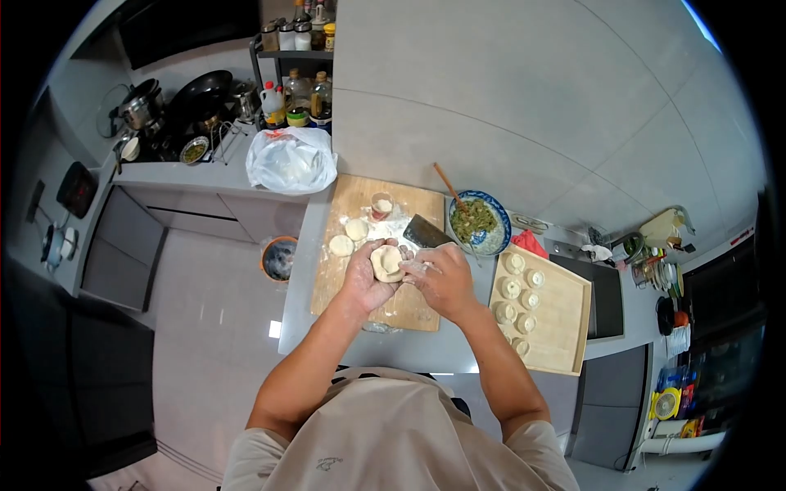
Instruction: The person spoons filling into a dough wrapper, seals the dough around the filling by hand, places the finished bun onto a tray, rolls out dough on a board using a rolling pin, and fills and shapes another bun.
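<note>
My left hand [365, 276] cradles a round piece of dough [388, 263] with its middle folded inward. At the dough's right edge, my floury right hand [443, 281] pinches the rim with curled fingers. Both hands are above a floured wooden board [337, 286]. Just beyond them a dark-bladed cleaver [426, 232] lies on the board. Two pale dough rounds, one nearer [341, 245] and one farther [356, 228], rest on the left side. A small cup [381, 208] with something pale in it stands behind them.
A blue-patterned bowl [501, 236] of green filling with a wooden-handled utensil [447, 178] is at the back right. The wooden tray [565, 327] carries several shaped dough pieces. A plastic bag [291, 160] lies back left; a basin [278, 259] is left of the counter.
</note>
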A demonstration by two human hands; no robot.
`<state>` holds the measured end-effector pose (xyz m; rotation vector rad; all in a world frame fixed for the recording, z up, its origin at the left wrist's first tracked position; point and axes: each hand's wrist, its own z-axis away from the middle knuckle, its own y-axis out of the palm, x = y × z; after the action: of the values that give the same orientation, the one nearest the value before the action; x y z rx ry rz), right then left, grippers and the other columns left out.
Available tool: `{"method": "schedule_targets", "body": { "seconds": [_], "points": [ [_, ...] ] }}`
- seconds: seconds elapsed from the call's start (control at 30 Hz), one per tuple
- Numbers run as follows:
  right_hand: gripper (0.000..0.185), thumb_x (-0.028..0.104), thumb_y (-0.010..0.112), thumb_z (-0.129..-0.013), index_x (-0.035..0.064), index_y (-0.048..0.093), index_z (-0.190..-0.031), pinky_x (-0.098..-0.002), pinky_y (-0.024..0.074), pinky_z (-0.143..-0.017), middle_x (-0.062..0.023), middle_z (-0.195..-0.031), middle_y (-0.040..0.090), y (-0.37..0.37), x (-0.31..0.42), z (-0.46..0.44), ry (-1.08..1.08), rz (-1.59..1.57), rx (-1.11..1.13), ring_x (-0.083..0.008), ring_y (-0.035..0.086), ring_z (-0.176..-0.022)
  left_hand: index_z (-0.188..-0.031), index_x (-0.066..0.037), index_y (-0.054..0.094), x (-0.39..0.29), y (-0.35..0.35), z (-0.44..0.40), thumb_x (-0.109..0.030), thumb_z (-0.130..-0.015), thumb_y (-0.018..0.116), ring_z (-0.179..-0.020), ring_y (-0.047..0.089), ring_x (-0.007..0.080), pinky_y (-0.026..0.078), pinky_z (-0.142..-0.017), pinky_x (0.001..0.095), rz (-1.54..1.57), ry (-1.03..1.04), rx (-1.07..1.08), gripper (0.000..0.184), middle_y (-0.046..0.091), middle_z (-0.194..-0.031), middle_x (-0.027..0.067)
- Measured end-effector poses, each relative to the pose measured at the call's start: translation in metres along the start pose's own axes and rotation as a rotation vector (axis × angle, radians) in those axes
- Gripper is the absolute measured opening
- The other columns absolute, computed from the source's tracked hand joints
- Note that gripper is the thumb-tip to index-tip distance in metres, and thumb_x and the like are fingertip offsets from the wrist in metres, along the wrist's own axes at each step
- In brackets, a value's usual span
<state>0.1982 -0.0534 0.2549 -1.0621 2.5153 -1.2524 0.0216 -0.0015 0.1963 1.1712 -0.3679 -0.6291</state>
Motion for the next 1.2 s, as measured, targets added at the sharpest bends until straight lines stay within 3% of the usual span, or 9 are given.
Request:
{"method": "schedule_targets", "body": {
  "seconds": [0.2, 0.5, 0.67, 0.73, 0.9, 1.2],
  "points": [
    [0.027, 0.012, 0.081, -0.076, 0.0191, 0.079, -0.102, -0.0411, 0.0493, -0.082, 0.0021, -0.108, 0.067, -0.002, -0.003, -0.006, -0.02, -0.058, 0.108, -0.0238, 0.059, -0.095, -0.101, -0.009, 0.065, 0.0, -0.006, -0.005, -0.025, -0.101, 0.053, -0.09, 0.068, 0.0285, 0.055, -0.08, 0.0441, -0.026, -0.018, 0.028, 0.02, 0.07, -0.096, 0.0096],
    [0.013, 0.013, 0.07, -0.081, 0.014, 0.073, -0.093, -0.0388, 0.0493, -0.086, 0.0023, -0.104, 0.066, 0.005, -0.008, -0.001, -0.116, 0.074, 0.147, -0.0213, 0.061, -0.101, -0.101, -0.011, 0.067, -0.003, 0.015, 0.015, -0.031, -0.102, 0.052, -0.093, 0.066, 0.0253, 0.052, -0.085, 0.0434, -0.26, -0.123, 0.002, 0.025, 0.07, -0.1, 0.0066],
    [0.025, 0.021, 0.082, -0.076, 0.0137, 0.077, -0.099, -0.0396, 0.0488, -0.083, 0.0011, -0.102, 0.066, -0.002, -0.01, -0.003, -0.133, -0.029, 0.123, -0.022, 0.06, -0.096, -0.103, -0.016, 0.068, -0.005, -0.009, 0.0, -0.03, -0.101, 0.055, -0.098, 0.066, 0.0233, 0.054, -0.086, 0.042, -0.267, -0.153, 0.043, 0.02, 0.071, -0.105, 0.0053],
    [0.027, 0.023, 0.084, -0.075, 0.0128, 0.077, -0.099, -0.0395, 0.0492, -0.08, -0.0001, -0.099, 0.066, -0.008, 0.0, -0.008, -0.067, -0.06, 0.036, -0.0229, 0.06, -0.091, -0.105, -0.013, 0.068, -0.002, -0.01, -0.005, -0.029, -0.102, 0.054, -0.098, 0.066, 0.0252, 0.052, -0.091, 0.0443, -0.007, 0.04, 0.078, 0.021, 0.069, -0.1, 0.0076],
    [0.028, 0.023, 0.088, -0.073, 0.0099, 0.078, -0.095, -0.0389, 0.0506, -0.07, -0.0039, -0.09, 0.066, 0.015, 0.02, 0.001, 0.211, -0.033, -0.158, -0.0258, 0.06, -0.08, -0.102, -0.006, 0.066, 0.008, -0.001, -0.006, -0.018, -0.094, 0.057, -0.095, 0.063, 0.0297, 0.054, -0.089, 0.0435, 0.055, 0.401, 0.225, 0.017, 0.065, -0.098, 0.0113],
    [0.019, 0.013, 0.084, -0.073, 0.0085, 0.074, -0.089, -0.0389, 0.0514, -0.069, -0.006, -0.086, 0.066, 0.027, 0.037, -0.012, 0.268, 0.047, -0.294, -0.0273, 0.062, -0.079, -0.098, -0.003, 0.064, 0.019, 0.01, 0.0, -0.02, -0.094, 0.052, -0.095, 0.062, 0.0299, 0.053, -0.09, 0.0439, -0.135, 0.538, 0.307, 0.022, 0.064, -0.1, 0.0135]
  ]
}}
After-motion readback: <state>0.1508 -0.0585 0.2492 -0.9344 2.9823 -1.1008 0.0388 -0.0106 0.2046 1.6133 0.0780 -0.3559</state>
